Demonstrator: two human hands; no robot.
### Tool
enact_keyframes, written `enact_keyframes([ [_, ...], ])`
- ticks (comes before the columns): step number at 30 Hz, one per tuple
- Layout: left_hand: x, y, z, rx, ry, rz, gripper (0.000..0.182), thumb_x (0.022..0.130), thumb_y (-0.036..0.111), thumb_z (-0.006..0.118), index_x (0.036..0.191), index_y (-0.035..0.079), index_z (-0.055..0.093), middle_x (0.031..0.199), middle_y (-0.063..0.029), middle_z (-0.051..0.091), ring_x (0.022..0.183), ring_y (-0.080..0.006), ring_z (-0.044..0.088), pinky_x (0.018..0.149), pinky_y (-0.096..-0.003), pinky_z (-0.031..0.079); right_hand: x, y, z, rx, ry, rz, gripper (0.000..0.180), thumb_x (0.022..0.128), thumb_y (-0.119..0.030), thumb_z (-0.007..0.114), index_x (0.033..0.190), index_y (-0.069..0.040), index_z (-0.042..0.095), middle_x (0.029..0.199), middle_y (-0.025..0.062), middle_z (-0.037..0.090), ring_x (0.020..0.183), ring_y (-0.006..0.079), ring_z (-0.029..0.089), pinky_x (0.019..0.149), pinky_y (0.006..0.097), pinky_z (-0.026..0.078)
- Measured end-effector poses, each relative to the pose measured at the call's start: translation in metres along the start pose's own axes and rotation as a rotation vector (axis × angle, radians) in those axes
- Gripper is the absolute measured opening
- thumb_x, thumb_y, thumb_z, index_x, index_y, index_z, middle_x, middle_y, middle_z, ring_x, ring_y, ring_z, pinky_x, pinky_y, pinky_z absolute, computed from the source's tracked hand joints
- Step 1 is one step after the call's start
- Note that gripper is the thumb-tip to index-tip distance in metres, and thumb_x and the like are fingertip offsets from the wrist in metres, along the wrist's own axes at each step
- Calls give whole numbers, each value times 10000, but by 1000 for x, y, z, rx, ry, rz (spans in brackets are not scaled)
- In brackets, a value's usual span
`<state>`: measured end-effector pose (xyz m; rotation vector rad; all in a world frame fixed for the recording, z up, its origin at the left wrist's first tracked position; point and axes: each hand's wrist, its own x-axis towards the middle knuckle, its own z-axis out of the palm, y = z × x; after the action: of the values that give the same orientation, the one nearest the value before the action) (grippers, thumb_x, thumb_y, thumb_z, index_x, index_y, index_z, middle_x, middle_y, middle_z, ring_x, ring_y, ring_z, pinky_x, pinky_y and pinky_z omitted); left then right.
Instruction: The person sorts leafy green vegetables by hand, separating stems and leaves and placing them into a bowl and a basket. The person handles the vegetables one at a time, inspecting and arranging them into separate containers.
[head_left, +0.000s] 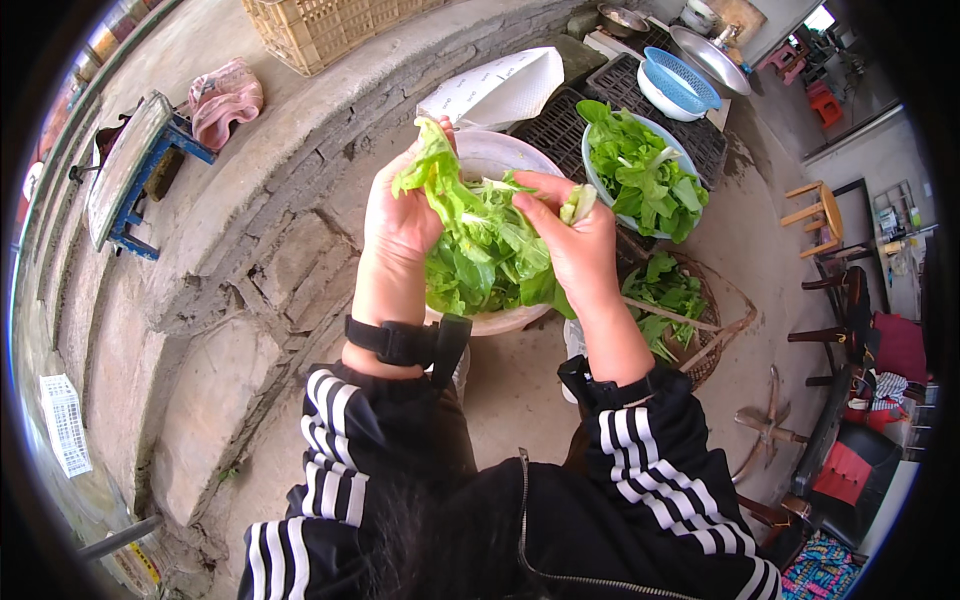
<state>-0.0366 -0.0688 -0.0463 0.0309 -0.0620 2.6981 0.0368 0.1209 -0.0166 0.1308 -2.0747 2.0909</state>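
My left hand (405, 199) holds a pale yellow-green leaf (442, 176) of a leafy vegetable upright against its palm and fingers. Across from it, my right hand (574, 232) pinches a piece of leafy green (579, 204), its pale end sticking out past the fingers. Below both hands stands a pale pinkish basin (517, 150) heaped with loose green leaves (480, 262). To the right, a light blue-rimmed basin (589, 161) is piled with leafy greens (649, 176) with white stems. A woven basket (705, 360) with more greens (664, 296) sits by my right forearm, which partly hides it.
Black plastic crates (559, 124) support the second basin and a blue colander (682, 79) in a white bowl. A white sack (495, 86) lies behind. Concrete steps (217, 375) rise left, with a small blue-legged bench (135, 176). Chairs (847, 472) line the right.
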Motion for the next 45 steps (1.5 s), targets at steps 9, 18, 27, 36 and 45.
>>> enact_keyframes([
  [9,-4,-11,13,316,11,117,346,904,48,579,1236,-46,565,1110,-128,674,1022,-215,641,915,-335,522,1,2,1,-29,-9,41,338,843,-103,762,1140,27,663,916,11,655,701,30,541,646,189,448],
  [18,-8,-24,33,736,18,193,298,923,81,624,1195,-39,599,1069,-135,686,930,-191,668,832,-291,543,4,-24,-6,251,29,147,272,899,-159,696,1092,33,690,818,-4,665,604,24,471,536,181,349],
  [27,8,-71,32,1300,316,385,399,947,206,648,1286,5,588,1185,-89,669,1018,-142,626,838,-262,509,13,-10,-35,134,180,291,270,821,-212,774,981,-2,718,685,-15,625,550,35,506,503,214,381],
  [36,22,-101,24,1323,265,433,305,922,102,662,1201,-21,644,1100,-99,692,978,-136,647,865,-264,511,103,40,-173,232,727,431,482,819,-366,792,1033,31,620,812,102,641,645,131,592,485,268,411],
  [45,18,-128,25,1505,-64,103,468,863,167,739,1265,-21,590,1194,-167,658,1069,-231,642,926,-347,500,57,-22,-104,403,215,320,881,852,-778,428,1230,10,542,953,106,636,719,110,539,596,232,445],
])
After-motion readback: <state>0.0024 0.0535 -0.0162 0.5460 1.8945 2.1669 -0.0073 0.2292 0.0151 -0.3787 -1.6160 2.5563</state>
